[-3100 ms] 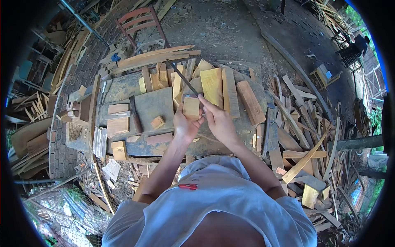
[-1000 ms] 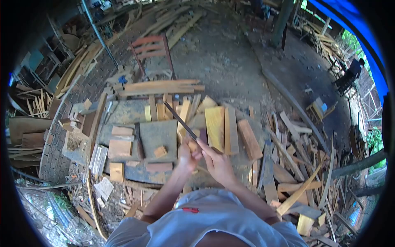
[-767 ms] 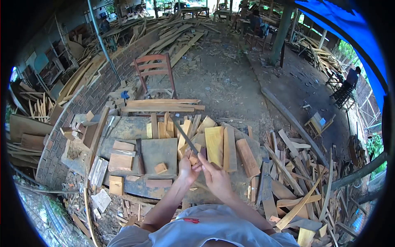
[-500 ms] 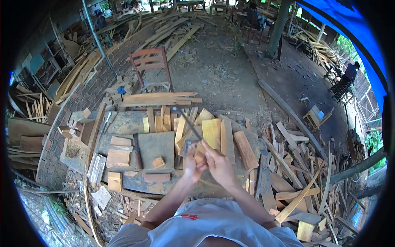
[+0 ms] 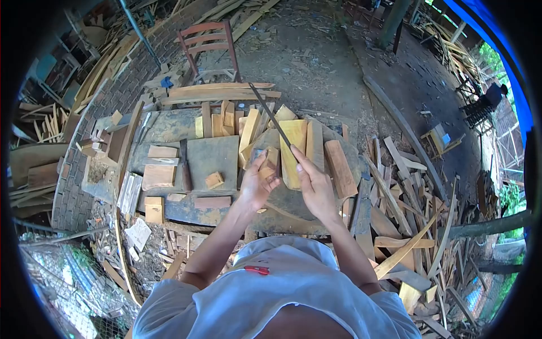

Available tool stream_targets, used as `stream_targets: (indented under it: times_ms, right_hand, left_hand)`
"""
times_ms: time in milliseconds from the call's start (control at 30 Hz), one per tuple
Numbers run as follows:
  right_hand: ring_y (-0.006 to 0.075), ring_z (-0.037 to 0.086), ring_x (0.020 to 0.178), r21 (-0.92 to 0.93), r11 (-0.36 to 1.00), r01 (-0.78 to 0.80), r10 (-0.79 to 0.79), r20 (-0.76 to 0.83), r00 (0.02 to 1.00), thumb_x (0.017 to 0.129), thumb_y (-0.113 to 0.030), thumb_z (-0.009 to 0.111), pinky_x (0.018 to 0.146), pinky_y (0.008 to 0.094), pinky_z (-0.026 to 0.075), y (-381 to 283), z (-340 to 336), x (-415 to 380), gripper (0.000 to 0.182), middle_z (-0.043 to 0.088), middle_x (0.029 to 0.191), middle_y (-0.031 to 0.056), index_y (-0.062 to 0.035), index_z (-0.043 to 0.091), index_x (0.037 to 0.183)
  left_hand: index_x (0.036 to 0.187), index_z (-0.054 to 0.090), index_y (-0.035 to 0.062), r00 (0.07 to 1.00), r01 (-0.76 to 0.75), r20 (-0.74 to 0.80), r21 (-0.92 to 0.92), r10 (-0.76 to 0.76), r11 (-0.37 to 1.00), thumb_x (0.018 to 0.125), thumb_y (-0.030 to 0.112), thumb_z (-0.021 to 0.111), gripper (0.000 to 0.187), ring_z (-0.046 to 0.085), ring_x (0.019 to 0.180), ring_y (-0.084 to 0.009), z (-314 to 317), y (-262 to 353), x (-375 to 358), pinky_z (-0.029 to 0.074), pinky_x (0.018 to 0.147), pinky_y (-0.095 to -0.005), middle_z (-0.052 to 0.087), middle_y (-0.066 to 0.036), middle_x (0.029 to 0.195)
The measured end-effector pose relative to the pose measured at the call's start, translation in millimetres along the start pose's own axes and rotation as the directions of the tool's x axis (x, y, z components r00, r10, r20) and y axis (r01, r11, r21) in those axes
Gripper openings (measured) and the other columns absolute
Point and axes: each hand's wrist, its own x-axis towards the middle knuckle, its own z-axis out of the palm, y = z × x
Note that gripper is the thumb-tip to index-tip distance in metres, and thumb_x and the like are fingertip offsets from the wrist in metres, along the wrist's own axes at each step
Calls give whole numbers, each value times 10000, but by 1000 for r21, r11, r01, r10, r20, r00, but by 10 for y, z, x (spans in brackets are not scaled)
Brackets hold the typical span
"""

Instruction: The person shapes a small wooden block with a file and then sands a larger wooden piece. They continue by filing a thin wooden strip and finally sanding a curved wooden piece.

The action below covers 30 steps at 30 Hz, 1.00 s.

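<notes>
Left hand (image 5: pixel 257 186): fingers curled round a small wooden block (image 5: pixel 272 160), held over the worktable (image 5: pixel 291 208). Right hand (image 5: pixel 316 191): closed on the near end of a slim dark file-like rod (image 5: pixel 270 112), index finger laid along it. Block lies left of the right grip and of the shaft; from here a gap shows between them, depth unclear. Rod's long axis slants from the right hand to far left, tip toward the long planks (image 5: pixel 214 95), crossing before a yellow board (image 5: pixel 298 134). Block's long axis: cannot tell, partly covered.
</notes>
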Motion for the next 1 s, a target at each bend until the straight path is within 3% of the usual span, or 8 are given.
stream_targets:
  times_ms: [67, 133, 300, 500, 567, 733, 867, 1000]
  right_hand:
    - [318, 559, 1193, 43, 999, -31, 30, 22, 999, 995, -184, 431, 983, 347, 429, -33, 56, -39, 371, 591, 1265, 167, -131, 509, 1354]
    - [376, 651, 906, -42, 998, 42, -41, 40, 998, 981, -204, 447, 770, 437, 525, 20, 115, -46, 391, 652, 1046, 179, -238, 488, 1369]
    - [388, 638, 780, -92, 994, 52, -48, 40, 998, 953, -196, 475, 708, 469, 520, 205, 246, -57, 456, 637, 929, 182, -268, 433, 1401]
    - [372, 643, 776, -86, 993, 85, -84, 11, 996, 949, -191, 479, 680, 458, 521, 320, 259, -63, 462, 644, 954, 173, -232, 432, 1406]
    - [373, 645, 733, -72, 991, 113, -111, 19, 994, 948, -187, 478, 641, 461, 523, 288, 308, -135, 468, 644, 928, 177, -246, 429, 1410]
    - [357, 643, 673, -215, 962, 166, -159, 48, 986, 914, -136, 510, 599, 456, 522, 259, 378, -229, 513, 636, 863, 164, -239, 436, 1411]
    - [352, 656, 670, -127, 988, 93, -94, -1, 996, 913, -153, 508, 576, 450, 531, 406, 362, -41, 517, 647, 872, 166, -226, 421, 1417]
    - [329, 665, 686, -216, 964, 157, -138, 101, 985, 911, -135, 497, 594, 445, 539, 311, 301, -189, 525, 659, 890, 140, -211, 407, 1422]
  left_hand:
    - [1173, 526, 206, 1000, 5, -16, 3, -5, 1000, 926, 362, 580, 297, 587, 791, -105, -4, 10, -28, 520, 639, -293, 613, 24, 966]
    - [1222, 504, 210, 1000, 8, -16, 7, -8, 1000, 960, 350, 520, 298, 576, 937, -132, 18, -2, -27, 510, 747, -328, 605, 4, 1048]
    - [1254, 457, 157, 997, -65, 43, 32, 64, 997, 1025, 315, 336, 304, 553, 1025, -169, 199, -4, -120, 457, 874, -378, 566, -19, 1158]
    - [1228, 459, 136, 984, -134, 152, 305, 91, 943, 1026, 363, 331, 330, 583, 948, -179, 33, 38, 2, 490, 815, -381, 582, -25, 1104]
    - [1167, 525, 126, 979, -202, 29, 90, 200, 975, 1014, 377, 339, 349, 604, 945, -180, 41, -19, 45, 493, 788, -358, 631, -38, 1051]
    - [1119, 512, 116, 956, -225, -190, 18, 225, 974, 1018, 403, 337, 351, 615, 820, -178, 34, -5, 119, 513, 668, -342, 626, -43, 968]
    - [1122, 512, 113, 985, -167, -3, 238, 173, 957, 1013, 442, 310, 401, 608, 720, -172, 45, -136, 22, 464, 529, -306, 634, -42, 887]
    - [1053, 529, 97, 973, -171, -140, 93, 183, 981, 1012, 439, 289, 420, 596, 665, -172, 103, -69, 56, 453, 504, -300, 623, -54, 814]
